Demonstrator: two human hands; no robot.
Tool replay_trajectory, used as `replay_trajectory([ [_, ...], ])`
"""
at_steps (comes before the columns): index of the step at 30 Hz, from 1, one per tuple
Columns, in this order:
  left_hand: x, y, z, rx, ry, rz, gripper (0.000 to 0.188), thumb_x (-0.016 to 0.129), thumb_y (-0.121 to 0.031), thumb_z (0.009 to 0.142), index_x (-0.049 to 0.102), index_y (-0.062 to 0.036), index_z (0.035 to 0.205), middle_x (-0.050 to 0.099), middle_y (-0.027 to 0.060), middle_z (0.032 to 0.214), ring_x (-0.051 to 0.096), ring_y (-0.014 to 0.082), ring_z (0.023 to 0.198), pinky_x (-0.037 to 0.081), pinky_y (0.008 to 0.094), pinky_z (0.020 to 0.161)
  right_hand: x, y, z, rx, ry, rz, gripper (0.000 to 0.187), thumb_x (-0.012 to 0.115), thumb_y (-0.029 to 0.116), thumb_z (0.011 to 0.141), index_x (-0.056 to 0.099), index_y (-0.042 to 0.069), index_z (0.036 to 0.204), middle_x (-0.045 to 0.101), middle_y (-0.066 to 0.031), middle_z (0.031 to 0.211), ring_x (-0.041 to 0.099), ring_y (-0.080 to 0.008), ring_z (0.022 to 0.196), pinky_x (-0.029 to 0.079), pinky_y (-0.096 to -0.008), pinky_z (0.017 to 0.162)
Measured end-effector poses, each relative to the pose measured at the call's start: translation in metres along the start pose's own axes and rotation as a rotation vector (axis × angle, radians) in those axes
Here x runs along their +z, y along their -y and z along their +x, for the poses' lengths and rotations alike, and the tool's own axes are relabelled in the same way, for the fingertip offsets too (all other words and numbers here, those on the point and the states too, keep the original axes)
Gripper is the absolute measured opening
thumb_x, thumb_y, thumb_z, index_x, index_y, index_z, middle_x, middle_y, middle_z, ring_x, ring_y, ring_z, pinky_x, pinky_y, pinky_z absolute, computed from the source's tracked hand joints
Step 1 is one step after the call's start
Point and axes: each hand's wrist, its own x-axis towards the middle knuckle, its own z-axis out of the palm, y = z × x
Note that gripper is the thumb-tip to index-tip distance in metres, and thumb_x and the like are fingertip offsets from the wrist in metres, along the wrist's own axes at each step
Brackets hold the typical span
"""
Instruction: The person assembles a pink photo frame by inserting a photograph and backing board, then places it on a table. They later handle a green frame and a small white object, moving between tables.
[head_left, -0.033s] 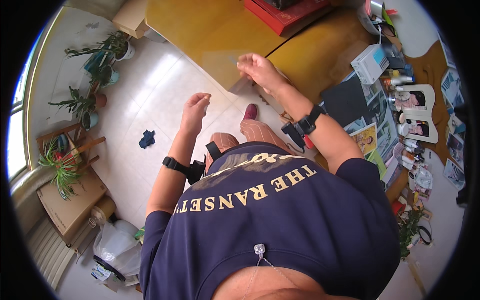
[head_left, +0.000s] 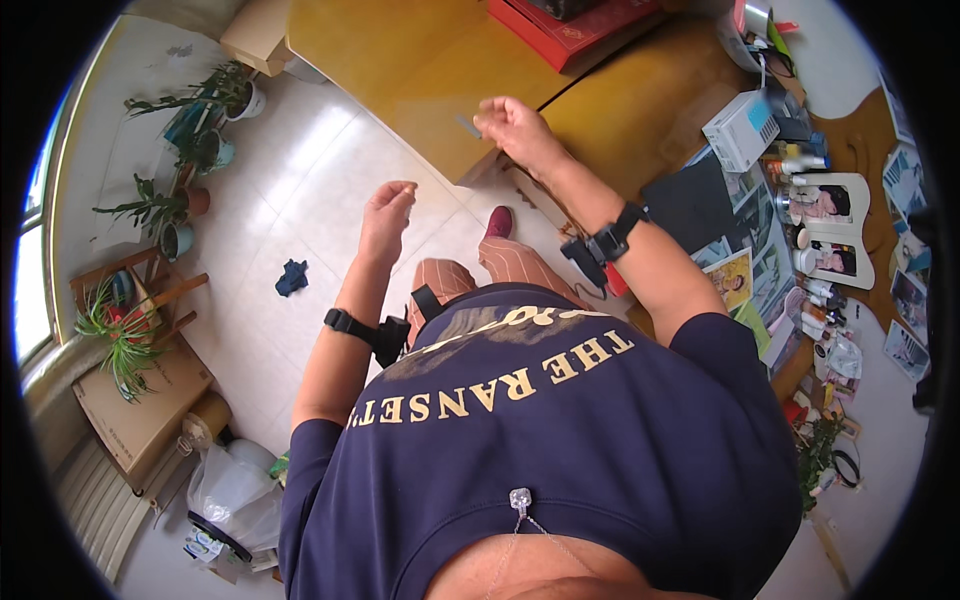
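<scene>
My right hand [head_left: 520, 135] is raised in front of the yellow-brown tabletop, its thumb and fingers pinched together. A thin see-through sheet [head_left: 437, 128], seemingly plastic, shows faintly beside those fingertips, with a small grey-blue strip [head_left: 467, 126] on or near it. Its outline is hard to make out against the wood. Lower and to the left, above the tiled floor, my left hand [head_left: 385, 218] is closed in a pinch too. Whatever lies between its fingertips is too small or clear to tell. Each wrist wears a black strap with a small device.
The wooden table [head_left: 370, 45] has a corner pointing toward me and carries a red box [head_left: 570, 35]. To the right are a white carton [head_left: 740, 130], photos and small bottles. Potted plants [head_left: 205, 150] line the left; a dark cloth [head_left: 292, 278] lies on the floor.
Both hands have shifted very slightly upward, away from my body. The grey-blue strip beside my right fingertips shows more plainly. Both pinches stay closed.
</scene>
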Motion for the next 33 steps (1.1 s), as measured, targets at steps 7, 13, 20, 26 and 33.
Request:
replay_trajectory([
  [7, -0.029, 0.008, 0.096, -0.083, -0.061, -0.051, 0.013, 0.061, -0.019, 0.091, 0.062, -0.0090, 0.100, 0.053, -0.0059, 0.074, 0.040, 0.0036, 0.057, 0.032, 0.0197, 0.050, -0.016, -0.029, 0.062, -0.058, 0.056, -0.917, 0.021, 0.065, 0.017, 0.082, 0.062, 0.005, 0.098, 0.067, -0.0129, 0.094, 0.063, -0.0310, 0.090, 0.050, -0.0397, 0.080],
  [13, -0.051, -0.002, 0.128, -0.128, 0.001, -0.058, 0.011, 0.060, -0.017, 0.092, 0.062, -0.0085, 0.098, 0.053, -0.0057, 0.074, 0.040, 0.0039, 0.057, 0.032, 0.0202, 0.050, 0.020, -0.031, 0.057, 0.000, 0.117, -1.100, 0.027, 0.076, 0.021, 0.074, 0.061, 0.007, 0.093, 0.063, -0.0135, 0.094, 0.062, -0.0331, 0.089, 0.051, -0.0420, 0.078],
  [20, -0.059, -0.015, 0.145, -0.147, 0.030, 0.014, 0.013, 0.061, -0.018, 0.092, 0.064, -0.0077, 0.098, 0.053, -0.0067, 0.074, 0.040, 0.0035, 0.059, 0.032, 0.0201, 0.051, 0.028, -0.026, 0.064, -0.018, 0.132, -1.174, 0.017, 0.072, 0.019, 0.078, 0.061, 0.008, 0.084, 0.063, -0.0107, 0.085, 0.063, -0.0314, 0.082, 0.052, -0.0413, 0.071],
  [26, -0.052, -0.025, 0.154, -0.186, 0.059, 0.002, 0.013, 0.061, -0.019, 0.092, 0.065, -0.0071, 0.097, 0.054, -0.0069, 0.075, 0.040, 0.0033, 0.059, 0.032, 0.0202, 0.052, 0.029, -0.021, 0.067, -0.063, 0.195, -1.271, 0.014, 0.069, 0.019, 0.080, 0.061, 0.008, 0.082, 0.062, -0.0100, 0.083, 0.063, -0.0303, 0.081, 0.052, -0.0413, 0.070],
  [33, -0.046, -0.009, 0.160, -0.143, 0.057, 0.012, 0.012, 0.061, -0.016, 0.092, 0.062, -0.0040, 0.096, 0.057, -0.0035, 0.079, 0.048, 0.0057, 0.066, 0.038, 0.0213, 0.057, 0.022, -0.024, 0.073, -0.183, 0.202, -1.277, 0.016, 0.069, 0.021, 0.079, 0.060, 0.009, 0.081, 0.060, -0.0084, 0.082, 0.061, -0.0289, 0.079, 0.050, -0.0400, 0.070],
])
